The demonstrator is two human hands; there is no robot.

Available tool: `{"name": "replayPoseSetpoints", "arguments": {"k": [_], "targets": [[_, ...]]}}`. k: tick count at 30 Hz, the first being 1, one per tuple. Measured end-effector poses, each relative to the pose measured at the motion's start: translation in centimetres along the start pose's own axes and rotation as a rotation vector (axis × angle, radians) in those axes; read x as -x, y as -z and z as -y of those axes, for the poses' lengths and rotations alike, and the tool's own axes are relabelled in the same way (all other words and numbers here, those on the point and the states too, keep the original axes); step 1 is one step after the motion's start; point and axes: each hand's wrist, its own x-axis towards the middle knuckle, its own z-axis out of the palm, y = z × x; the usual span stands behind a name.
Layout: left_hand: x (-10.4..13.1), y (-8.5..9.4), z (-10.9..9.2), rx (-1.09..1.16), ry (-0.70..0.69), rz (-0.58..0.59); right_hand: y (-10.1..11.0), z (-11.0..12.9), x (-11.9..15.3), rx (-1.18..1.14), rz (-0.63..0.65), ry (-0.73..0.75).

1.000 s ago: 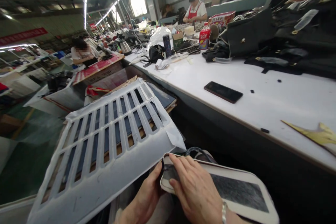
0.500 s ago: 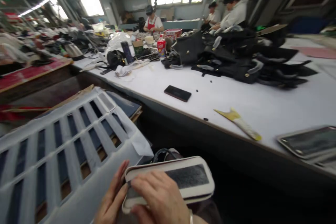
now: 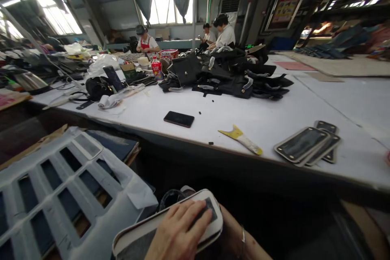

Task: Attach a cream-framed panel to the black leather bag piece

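A flat dark panel with a white rim [image 3: 215, 222] lies low in the frame on my lap, on top of a thin stack of similar pieces. My left hand [image 3: 176, 231] rests on its dark face with the fingers spread toward the right end. My right forearm with a thin bracelet [image 3: 243, 239] runs under that right end. The right hand itself is hidden beneath the panel, so its grip cannot be seen.
A long white table [image 3: 258, 109] carries a black phone [image 3: 178, 119], a yellow-handled scraper [image 3: 240, 138], several rimmed panels [image 3: 306, 144] and a pile of black bags [image 3: 225, 75]. A white slotted sheet [image 3: 61, 187] lies at my left. Other people [image 3: 225, 32] sit at the far end.
My view has swung to the right, bringing the panels on the table into sight. The panel on my lap has turned, and only one hand now shows on top of it.
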Motion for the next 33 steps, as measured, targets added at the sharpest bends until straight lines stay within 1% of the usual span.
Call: {"name": "replayPoseSetpoints", "arguments": {"k": [1, 2, 3, 5, 6, 8, 11, 13, 17, 21, 24, 27, 29, 33], "targets": [[-0.6, -0.3, 0.1, -0.067, -0.040, 0.003, -0.6, -0.2, 0.2, -0.135, 0.097, -0.074], [-1.0, -0.6, 0.2, -0.153, -0.094, -0.020, -1.0, -0.4, 0.3, -0.298, 0.176, -0.159], [-1.2, -0.8, 0.2, -0.247, -0.150, -0.068, -1.2, -0.5, 0.1, -0.457, 0.230, -0.247], [-1.1, -1.3, 0.4, -0.425, -0.243, -0.176, -1.1, -1.0, -0.5, -0.702, 0.273, -0.401], [-1.1, -1.5, 0.4, -0.497, -0.267, -0.214, -0.8, -1.5, -1.0, -0.788, 0.290, -0.454], [-1.0, -1.8, 0.4, -0.603, -0.276, -0.228, -0.3, -2.5, -1.8, -0.884, 0.307, -0.496], [-1.2, -1.9, 0.2, -0.653, -0.245, -0.166, 0.3, -3.8, -2.3, -0.969, 0.311, -0.499], [-1.5, -1.9, 0.1, -0.648, -0.216, -0.146, 0.5, -4.1, -2.4, -1.004, 0.324, -0.507], [-1.5, -1.9, 0.0, -0.661, -0.200, -0.127, 0.7, -4.0, -2.6, -1.027, 0.345, -0.515], [-1.4, -1.7, -0.2, -0.657, -0.157, -0.061, 0.9, -3.8, -2.6, -1.021, 0.359, -0.523], [-1.9, -1.6, -0.8, -0.655, -0.130, -0.019, 1.1, -3.7, -2.5, -1.005, 0.358, -0.514], [-2.7, -1.6, -1.6, -0.640, -0.104, 0.017, 1.3, -3.5, -2.4, -0.961, 0.340, -0.480], [-3.0, -1.6, -1.9, -0.623, -0.094, 0.021, 1.4, -3.4, -2.4, -0.915, 0.322, -0.443], [-2.9, -1.4, -2.2, -0.594, -0.082, 0.019, 1.3, -3.3, -2.3, -0.797, 0.292, -0.348]]}}
